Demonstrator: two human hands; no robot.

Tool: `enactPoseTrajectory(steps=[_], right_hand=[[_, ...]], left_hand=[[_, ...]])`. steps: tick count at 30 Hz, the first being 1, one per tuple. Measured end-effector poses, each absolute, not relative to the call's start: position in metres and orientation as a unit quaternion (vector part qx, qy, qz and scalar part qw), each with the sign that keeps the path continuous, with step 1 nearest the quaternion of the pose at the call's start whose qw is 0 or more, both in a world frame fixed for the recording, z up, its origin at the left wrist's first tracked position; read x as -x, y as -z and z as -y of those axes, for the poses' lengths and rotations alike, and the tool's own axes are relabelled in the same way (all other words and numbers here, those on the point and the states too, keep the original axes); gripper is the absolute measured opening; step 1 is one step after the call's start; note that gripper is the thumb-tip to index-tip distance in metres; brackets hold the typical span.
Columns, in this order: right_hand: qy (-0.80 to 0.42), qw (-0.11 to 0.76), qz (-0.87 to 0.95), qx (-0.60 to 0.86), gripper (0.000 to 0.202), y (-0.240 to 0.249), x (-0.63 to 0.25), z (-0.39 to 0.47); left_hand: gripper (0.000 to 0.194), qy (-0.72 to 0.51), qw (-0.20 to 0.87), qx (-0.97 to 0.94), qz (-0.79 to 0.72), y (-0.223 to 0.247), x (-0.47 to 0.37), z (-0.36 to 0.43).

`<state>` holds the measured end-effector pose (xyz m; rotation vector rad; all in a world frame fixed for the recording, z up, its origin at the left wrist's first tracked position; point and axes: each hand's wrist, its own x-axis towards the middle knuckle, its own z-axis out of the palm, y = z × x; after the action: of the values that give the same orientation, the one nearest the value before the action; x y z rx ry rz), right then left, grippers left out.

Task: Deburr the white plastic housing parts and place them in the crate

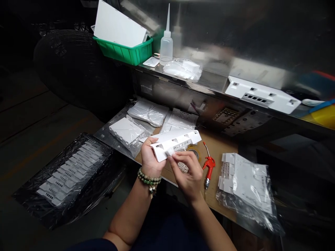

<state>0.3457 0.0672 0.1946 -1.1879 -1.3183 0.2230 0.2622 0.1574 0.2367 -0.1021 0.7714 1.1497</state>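
My left hand [152, 158], with beads around the wrist, grips one end of a white plastic panel [187, 137]. The panel is tilted above the bench, and a row of small rectangular openings shows along it. A small white wad [170, 151], perhaps cloth or paper, is pinched in the fingertips of my right hand [188, 174] and touches the panel's near edge. Just right of that hand a red air blow gun [209, 164] lies on the cardboard [227, 144]. Behind the right hand, a round roll [194, 152] is partly hidden.
Bagged white panels [247, 181] lie at the right, and more bagged parts [149, 111] at the back left. A black plastic-lined crate [96, 195] with several panels stands lower left. The shelf [214, 82] carries a green bin [125, 52], a squeeze bottle [166, 47] and another panel [261, 94].
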Motion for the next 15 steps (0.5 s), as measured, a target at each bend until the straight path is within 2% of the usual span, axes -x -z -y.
enactPoseTrajectory(steps=[6, 10, 15], right_hand=[[-0.123, 0.603, 0.612, 0.496, 0.016, -0.200, -0.352, -0.067], [-0.093, 0.602, 0.595, 0.524, 0.014, -0.202, -0.354, -0.069], [-0.131, 0.587, 0.621, 0.502, 0.011, -0.204, -0.357, -0.071]], left_hand=[[0.035, -0.514, 0.773, 0.055, -0.367, -0.238, -0.261, -0.158], [0.042, -0.538, 0.757, 0.053, -0.366, -0.239, -0.262, -0.159], [0.047, -0.514, 0.770, 0.058, -0.373, -0.235, -0.264, -0.160]])
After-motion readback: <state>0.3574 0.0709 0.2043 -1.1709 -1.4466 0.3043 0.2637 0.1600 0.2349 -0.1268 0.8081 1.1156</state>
